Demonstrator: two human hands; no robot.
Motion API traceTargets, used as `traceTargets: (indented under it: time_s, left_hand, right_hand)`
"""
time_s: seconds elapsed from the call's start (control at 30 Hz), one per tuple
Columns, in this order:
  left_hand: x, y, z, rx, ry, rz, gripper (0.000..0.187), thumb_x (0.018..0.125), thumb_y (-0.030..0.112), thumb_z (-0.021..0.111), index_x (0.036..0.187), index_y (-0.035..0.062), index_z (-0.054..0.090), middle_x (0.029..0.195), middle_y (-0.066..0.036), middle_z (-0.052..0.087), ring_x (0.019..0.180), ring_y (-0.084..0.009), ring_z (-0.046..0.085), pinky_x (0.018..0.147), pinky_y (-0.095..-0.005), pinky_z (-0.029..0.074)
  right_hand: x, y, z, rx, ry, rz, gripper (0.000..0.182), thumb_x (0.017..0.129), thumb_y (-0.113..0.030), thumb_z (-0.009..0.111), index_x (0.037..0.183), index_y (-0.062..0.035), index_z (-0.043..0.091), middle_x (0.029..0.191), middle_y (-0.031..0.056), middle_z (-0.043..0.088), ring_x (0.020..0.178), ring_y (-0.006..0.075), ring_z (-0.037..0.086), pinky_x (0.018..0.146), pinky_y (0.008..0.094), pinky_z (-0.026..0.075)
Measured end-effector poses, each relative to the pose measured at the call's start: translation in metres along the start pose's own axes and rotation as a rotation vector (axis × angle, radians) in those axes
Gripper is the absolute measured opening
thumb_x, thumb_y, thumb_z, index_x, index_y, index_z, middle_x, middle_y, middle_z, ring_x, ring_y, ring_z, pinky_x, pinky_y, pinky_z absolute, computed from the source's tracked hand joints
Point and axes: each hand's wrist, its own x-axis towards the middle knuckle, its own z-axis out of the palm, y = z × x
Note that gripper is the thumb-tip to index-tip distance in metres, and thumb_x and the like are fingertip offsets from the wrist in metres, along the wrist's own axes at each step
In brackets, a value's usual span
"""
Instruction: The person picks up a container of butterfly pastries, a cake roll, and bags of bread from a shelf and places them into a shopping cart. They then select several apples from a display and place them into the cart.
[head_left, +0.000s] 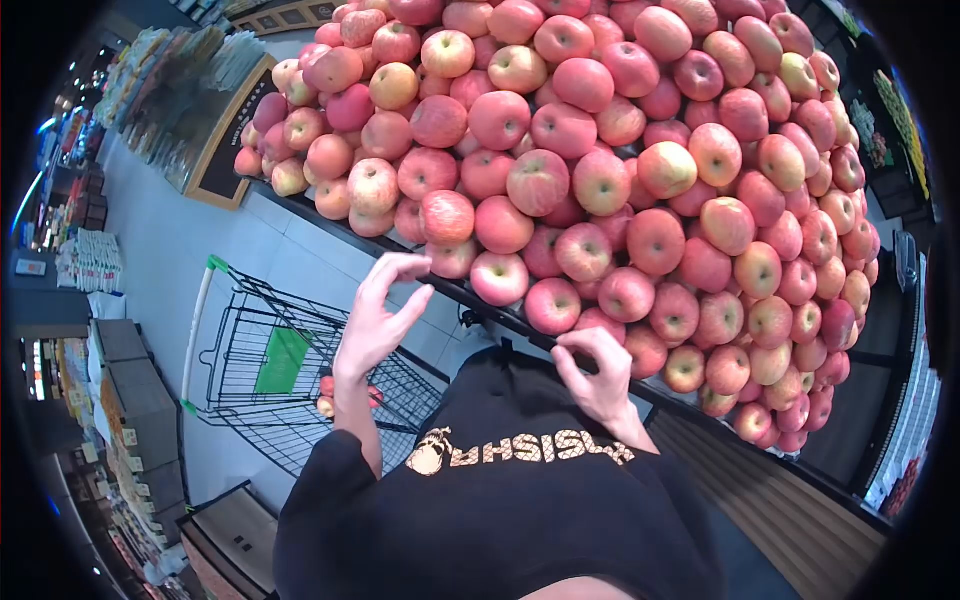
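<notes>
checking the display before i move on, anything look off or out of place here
Nothing stands out. The apples sit in a neat heap, none fallen. Both the left hand and right hand are empty beside it; a few apples lie in the cart.

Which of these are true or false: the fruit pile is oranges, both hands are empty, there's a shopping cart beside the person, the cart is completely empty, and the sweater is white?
1. The pile is oranges. False: it is a pile of apples, red and yellow.
2. Both hands are empty. True: the left hand and the right hand hold nothing, fingers bent near the pile's lower edge.
3. A shopping cart stands beside the person. True: a black wire cart with a green-tipped handle.
4. The cart is completely empty. False: a few apples lie in it.
5. The sweater is white. False: the sweater is black with gold lettering.
</notes>
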Motion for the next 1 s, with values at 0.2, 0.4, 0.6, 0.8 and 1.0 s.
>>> traceTargets:
  time_s: [0.2, 0.4, 0.6, 0.8, 1.0]
  left_hand:
    - [0.074, -0.047, -0.019, 0.192, -0.161, 0.255, 0.060, 0.071, 0.013, 0.073, 0.124, 0.0082, 0.046, 0.126, -0.013, 0.040, 0.118, -0.0284, 0.040, 0.100, -0.0369, 0.036]
    - [0.094, -0.078, -0.015, 0.269, -0.351, 0.428, 0.069, 0.067, 0.016, 0.075, 0.128, 0.0128, 0.042, 0.132, -0.016, 0.034, 0.121, -0.0357, 0.036, 0.101, -0.0443, 0.031]
    - [0.105, -0.085, -0.018, 0.207, -0.374, 0.488, 0.064, 0.065, 0.014, 0.076, 0.123, 0.0116, 0.048, 0.126, -0.013, 0.041, 0.118, -0.0328, 0.039, 0.101, -0.0424, 0.033]
    - [0.115, -0.080, -0.020, 0.139, -0.382, 0.510, 0.053, 0.066, 0.015, 0.075, 0.115, 0.0086, 0.055, 0.119, -0.012, 0.047, 0.113, -0.0304, 0.044, 0.099, -0.0409, 0.035]
    - [0.127, -0.076, -0.012, 0.072, -0.336, 0.488, 0.039, 0.070, 0.013, 0.070, 0.107, 0.0055, 0.059, 0.113, -0.013, 0.050, 0.106, -0.0302, 0.048, 0.092, -0.0394, 0.040]
  right_hand:
    - [0.069, -0.018, 0.058, -0.145, 0.261, 0.070, 0.021, 0.072, -0.001, 0.069, 0.091, -0.0009, 0.059, 0.083, 0.0119, 0.060, 0.078, 0.0249, 0.059, 0.071, 0.0328, 0.048]
    - [0.104, -0.016, 0.089, -0.344, 0.380, 0.093, 0.031, 0.072, -0.006, 0.070, 0.100, -0.0024, 0.058, 0.098, 0.0134, 0.056, 0.088, 0.0267, 0.057, 0.076, 0.0334, 0.047]
    - [0.130, -0.015, 0.096, -0.357, 0.428, 0.100, 0.034, 0.073, -0.007, 0.070, 0.104, -0.0028, 0.056, 0.101, 0.0136, 0.054, 0.093, 0.0280, 0.054, 0.081, 0.0351, 0.046]
    - [0.149, -0.015, 0.093, -0.356, 0.453, 0.121, 0.035, 0.073, -0.008, 0.070, 0.105, -0.0029, 0.055, 0.102, 0.0142, 0.052, 0.094, 0.0290, 0.052, 0.081, 0.0358, 0.045]
    - [0.180, -0.008, 0.062, -0.528, 0.508, 0.031, 0.039, 0.075, -0.015, 0.069, 0.109, -0.0044, 0.054, 0.106, 0.0167, 0.050, 0.097, 0.0331, 0.051, 0.086, 0.0405, 0.043]
